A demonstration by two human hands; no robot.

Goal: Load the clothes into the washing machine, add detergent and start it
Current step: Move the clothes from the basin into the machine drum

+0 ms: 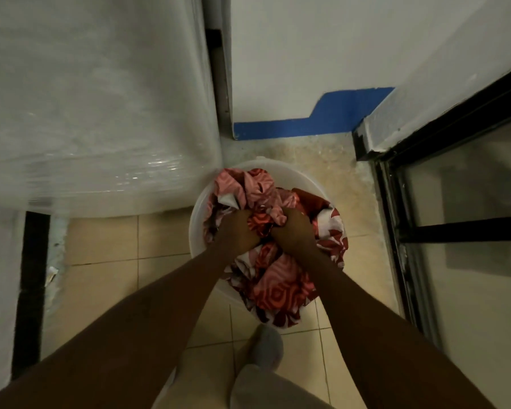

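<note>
A white plastic bucket (196,214) stands on the tiled floor, heaped with red, pink and white patterned cloth (278,287). My left hand (238,231) and my right hand (292,228) are both pushed into the pile near its middle, fingers closed around bunches of the cloth. To the left stands a large white appliance wrapped in clear plastic film (95,113), which may be the washing machine; I see no lid, door or controls on it. No detergent is in view.
A white wall with a blue painted strip (313,125) is behind the bucket. A black-framed glass door (455,219) runs along the right. My foot in a grey shoe (263,346) stands on the beige tiles just below the bucket.
</note>
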